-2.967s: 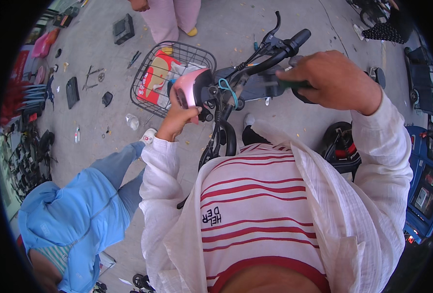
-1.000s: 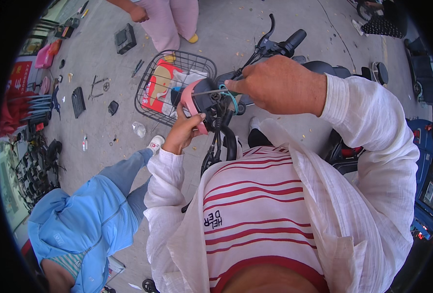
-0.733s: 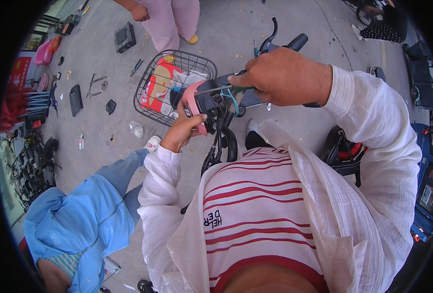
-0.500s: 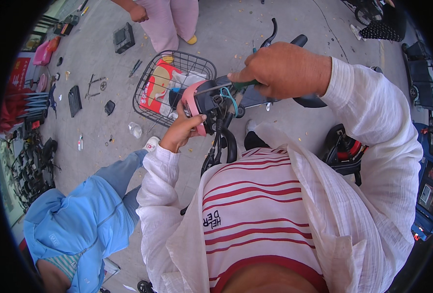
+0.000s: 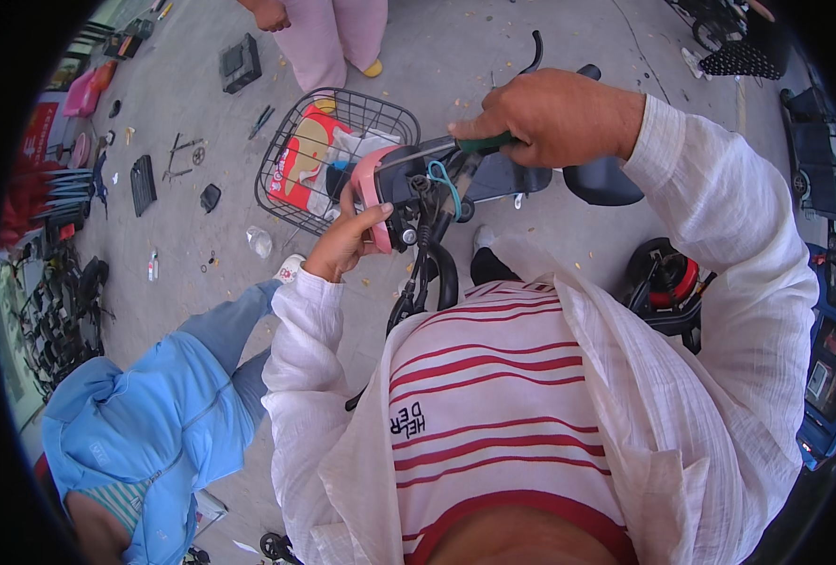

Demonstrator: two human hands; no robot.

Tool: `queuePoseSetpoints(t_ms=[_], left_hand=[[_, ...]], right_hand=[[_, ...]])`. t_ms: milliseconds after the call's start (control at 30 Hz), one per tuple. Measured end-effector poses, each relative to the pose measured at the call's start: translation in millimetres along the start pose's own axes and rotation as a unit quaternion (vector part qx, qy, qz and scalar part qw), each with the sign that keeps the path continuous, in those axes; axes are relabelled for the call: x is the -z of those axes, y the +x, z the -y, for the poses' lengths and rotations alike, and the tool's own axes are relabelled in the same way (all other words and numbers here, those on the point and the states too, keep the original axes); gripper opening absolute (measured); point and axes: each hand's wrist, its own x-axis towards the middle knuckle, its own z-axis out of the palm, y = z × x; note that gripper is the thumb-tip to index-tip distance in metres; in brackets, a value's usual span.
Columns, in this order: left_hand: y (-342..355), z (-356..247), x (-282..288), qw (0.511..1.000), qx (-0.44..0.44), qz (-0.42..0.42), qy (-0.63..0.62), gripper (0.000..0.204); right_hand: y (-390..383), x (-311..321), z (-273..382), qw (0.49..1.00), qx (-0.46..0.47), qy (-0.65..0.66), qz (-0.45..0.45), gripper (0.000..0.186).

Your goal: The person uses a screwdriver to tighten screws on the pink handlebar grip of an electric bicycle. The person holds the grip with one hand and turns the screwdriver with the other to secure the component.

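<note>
My right hand (image 5: pixel 568 121) is closed round the green handle of a screwdriver (image 5: pixel 484 145). Its metal shaft points left to the upper edge of a pink cover (image 5: pixel 369 193) at the front of an electric scooter; the exact tip contact is too small to tell. My left hand (image 5: pixel 344 240) grips the cover's lower part, thumb on the near side and fingers partly hidden behind. Beside the cover, black cables and a looped teal cord (image 5: pixel 446 188) hang by the handlebar. A black handlebar grip (image 5: pixel 444 278) curves toward me.
Just beyond the cover is a black wire basket (image 5: pixel 414 118) with a red and yellow bag (image 5: pixel 305 160). A person in pink trousers (image 5: pixel 309 42) stands beyond it; another in a blue jacket (image 5: pixel 159 414) is at my left. A black box (image 5: pixel 240 64) and scattered parts lie on the pavement.
My right hand and the screwdriver have shifted slightly up and to the right, with the shaft still reaching the pink cover. My left hand keeps its hold.
</note>
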Motion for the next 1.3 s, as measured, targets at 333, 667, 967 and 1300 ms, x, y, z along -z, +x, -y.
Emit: queuePoseSetpoints(t_ms=[333,667,967,1300], left_hand=[[6,-10,-7,0.999,0.024,-0.021,-0.014,0.081],[24,12,3,0.995,-0.101,-0.016,-0.023,0.092],[28,10,-1,0.961,-0.258,-0.023,0.097,0.07],[33,17,0,0.925,-0.32,-0.094,0.184,0.06]], right_hand=[[6,14,8,1.0,0.026,-0.011,0.006,0.052],[-18,-13,30,0.995,0.057,-0.024,-0.072,0.048],[-19,0,19,0.998,0.04,-0.031,-0.032,0.049],[-36,-5,10,0.997,0.018,0.03,-0.063,0.051]])
